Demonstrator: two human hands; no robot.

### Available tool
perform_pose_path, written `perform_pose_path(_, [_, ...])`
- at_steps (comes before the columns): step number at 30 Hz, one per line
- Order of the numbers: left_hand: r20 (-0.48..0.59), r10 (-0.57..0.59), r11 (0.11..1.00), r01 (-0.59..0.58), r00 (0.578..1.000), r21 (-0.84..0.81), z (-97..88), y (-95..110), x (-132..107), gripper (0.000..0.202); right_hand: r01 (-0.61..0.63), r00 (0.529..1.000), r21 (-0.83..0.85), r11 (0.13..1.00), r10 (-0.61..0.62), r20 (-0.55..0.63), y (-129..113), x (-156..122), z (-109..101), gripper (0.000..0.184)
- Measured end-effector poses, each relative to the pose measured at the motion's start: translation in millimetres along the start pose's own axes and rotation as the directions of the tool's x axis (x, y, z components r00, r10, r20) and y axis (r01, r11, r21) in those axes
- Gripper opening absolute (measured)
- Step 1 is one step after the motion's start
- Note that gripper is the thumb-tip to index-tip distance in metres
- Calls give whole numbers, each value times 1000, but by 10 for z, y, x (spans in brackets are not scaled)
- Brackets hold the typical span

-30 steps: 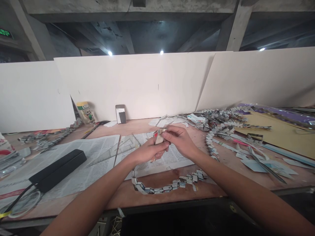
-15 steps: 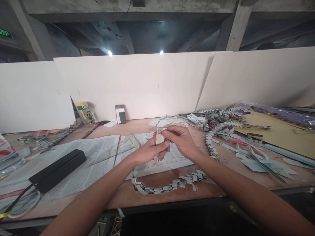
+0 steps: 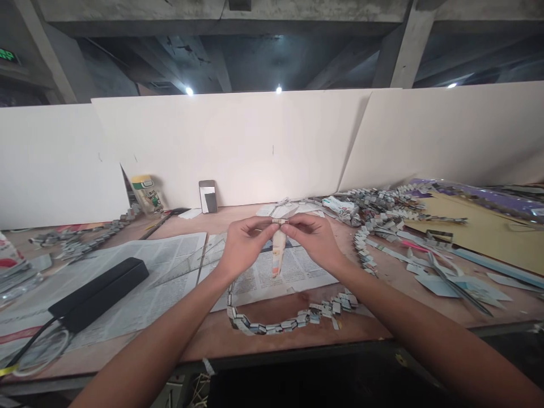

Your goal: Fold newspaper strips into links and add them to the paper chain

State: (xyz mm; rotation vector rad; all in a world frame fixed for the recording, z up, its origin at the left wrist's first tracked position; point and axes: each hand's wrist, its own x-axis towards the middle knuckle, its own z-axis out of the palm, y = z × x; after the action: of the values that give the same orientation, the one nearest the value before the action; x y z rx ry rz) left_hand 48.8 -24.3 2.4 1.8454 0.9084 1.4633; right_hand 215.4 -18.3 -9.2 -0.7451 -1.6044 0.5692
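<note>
My left hand (image 3: 249, 242) and my right hand (image 3: 312, 238) meet over the middle of the table, thumbs side by side. Both are closed, pinching the top of a folded paper strip (image 3: 278, 252) that hangs down between them. Its lower end tapers and shows orange and blue print. Below my hands a chain of folded newspaper links (image 3: 283, 327) curves across the table; its left end runs up behind my left wrist. Under the hands lies a newspaper sheet (image 3: 255, 289), with a clear set square (image 3: 191, 263) to the left.
On the left are a black case (image 3: 100, 292) with a cable and a yellow-capped container (image 3: 147, 195). A phone (image 3: 208, 196) leans on the white board (image 3: 238, 147). Scissors (image 3: 457, 286), paper scraps and a heap of paper chains (image 3: 382, 207) are on the right.
My left hand has moved from the strip's lower part up to its top, beside my right hand. The strip now hangs free below both thumbs. The chain on the table has not moved.
</note>
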Motion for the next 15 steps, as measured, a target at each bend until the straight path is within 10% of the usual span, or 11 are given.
perform_pose_path(15, [31,-4,1000,4,1000,22,-1,13,-4,22,-19,1000,3,1000,19,16,5,6,-4,12])
